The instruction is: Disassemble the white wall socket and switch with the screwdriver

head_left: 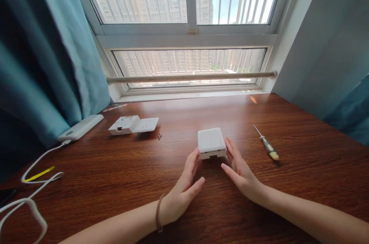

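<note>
A white square wall-switch box (211, 141) with a flat panel on top rests on the brown wooden table, between my two hands. My left hand (184, 188) lies at its left side, fingertips by the near left corner, thumb held apart. On the other side, my right hand (240, 172) has its fingers stretched along the box's right edge, thumb spread toward the middle. Neither hand is closed round the box; whether the fingertips press on it I cannot tell. A screwdriver (267, 145) with a dark and yellow handle lies to the right of my right hand.
Another white box (124, 125) with a flat socket plate (147, 124) leaning on it sits at the left, a few small screws (159, 136) near it. Farther left are a white power bank (80, 127), its white cable (43, 156) and a yellow strip (39, 174). A window rail (190, 78) runs behind.
</note>
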`<move>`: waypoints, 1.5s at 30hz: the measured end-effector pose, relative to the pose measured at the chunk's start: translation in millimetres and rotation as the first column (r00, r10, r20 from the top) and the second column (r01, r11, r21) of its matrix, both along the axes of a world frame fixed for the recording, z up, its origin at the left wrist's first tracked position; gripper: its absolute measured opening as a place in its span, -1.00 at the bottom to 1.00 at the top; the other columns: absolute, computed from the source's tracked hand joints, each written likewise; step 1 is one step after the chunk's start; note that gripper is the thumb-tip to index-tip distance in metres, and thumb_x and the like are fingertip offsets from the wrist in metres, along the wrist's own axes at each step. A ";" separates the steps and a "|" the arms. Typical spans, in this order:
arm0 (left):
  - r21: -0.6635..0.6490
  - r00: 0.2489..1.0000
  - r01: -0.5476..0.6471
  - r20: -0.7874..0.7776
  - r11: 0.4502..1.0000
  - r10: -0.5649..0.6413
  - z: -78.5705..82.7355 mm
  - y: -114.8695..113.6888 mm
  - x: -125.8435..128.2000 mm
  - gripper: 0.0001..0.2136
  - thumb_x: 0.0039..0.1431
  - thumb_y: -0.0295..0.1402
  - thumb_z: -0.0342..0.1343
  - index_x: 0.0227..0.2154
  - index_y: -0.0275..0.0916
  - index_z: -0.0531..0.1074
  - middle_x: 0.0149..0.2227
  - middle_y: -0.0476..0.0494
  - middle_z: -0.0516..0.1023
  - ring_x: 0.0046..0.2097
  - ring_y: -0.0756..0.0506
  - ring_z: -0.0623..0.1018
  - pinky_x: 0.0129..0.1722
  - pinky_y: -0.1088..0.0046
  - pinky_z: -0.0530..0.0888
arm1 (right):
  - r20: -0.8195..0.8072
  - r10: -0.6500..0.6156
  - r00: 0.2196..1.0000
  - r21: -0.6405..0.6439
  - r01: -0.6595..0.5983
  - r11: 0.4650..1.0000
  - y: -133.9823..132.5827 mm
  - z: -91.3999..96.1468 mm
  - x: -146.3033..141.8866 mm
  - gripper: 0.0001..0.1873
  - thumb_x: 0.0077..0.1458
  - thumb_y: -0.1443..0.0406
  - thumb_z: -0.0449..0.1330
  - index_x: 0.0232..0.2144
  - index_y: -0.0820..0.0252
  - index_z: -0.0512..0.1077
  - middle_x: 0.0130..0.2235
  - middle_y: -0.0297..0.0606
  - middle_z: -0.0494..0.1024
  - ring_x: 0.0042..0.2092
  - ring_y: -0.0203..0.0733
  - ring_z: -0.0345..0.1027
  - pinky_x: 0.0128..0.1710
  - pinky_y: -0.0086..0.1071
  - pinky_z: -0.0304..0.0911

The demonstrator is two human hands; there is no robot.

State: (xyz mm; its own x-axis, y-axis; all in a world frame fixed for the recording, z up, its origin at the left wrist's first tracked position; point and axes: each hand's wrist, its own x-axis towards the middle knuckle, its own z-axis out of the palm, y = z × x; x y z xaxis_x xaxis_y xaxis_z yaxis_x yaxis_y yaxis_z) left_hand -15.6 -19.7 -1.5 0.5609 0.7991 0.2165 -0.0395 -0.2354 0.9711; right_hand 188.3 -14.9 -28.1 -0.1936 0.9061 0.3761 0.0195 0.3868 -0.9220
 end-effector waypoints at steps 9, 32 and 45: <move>-0.009 0.992 -0.073 -0.108 0.997 0.072 -5.7 -14.4 -2.9 -0.46 0.23 -0.26 -0.15 0.21 0.02 -0.22 0.30 0.03 -0.29 0.29 -0.16 -0.17 0.26 0.11 -0.13 | -0.054 0.084 0.995 -0.030 -0.086 0.996 -7.7 5.2 -3.8 -0.27 0.08 0.37 0.08 0.20 -0.13 -0.18 0.28 -0.36 -0.09 0.28 -0.18 -0.23 0.25 -0.14 -0.27; 0.292 0.862 -0.384 -0.228 0.876 0.453 -9.4 0.8 3.2 -0.35 0.09 -0.27 0.06 0.16 -0.17 -0.16 0.22 -0.25 -0.05 0.25 -0.22 0.02 0.23 0.13 -0.01 | 0.574 -0.340 0.745 0.179 0.291 0.940 29.3 36.0 48.3 -0.59 0.11 0.11 0.01 -0.02 0.13 0.25 0.00 -0.08 0.39 0.02 0.03 0.26 0.01 -0.04 0.16; 0.458 0.908 -0.148 -0.288 0.877 0.304 -12.3 72.3 0.2 -0.28 -0.02 -0.20 0.15 0.15 -0.24 -0.06 0.21 -0.30 -0.01 0.24 -0.24 0.02 0.22 0.13 -0.03 | 0.983 -0.146 0.114 0.036 0.654 0.755 78.1 15.6 168.4 -0.47 -0.18 -0.16 0.09 -0.50 0.20 0.34 -0.43 -0.07 0.49 -0.37 0.03 0.40 -0.46 -0.26 0.19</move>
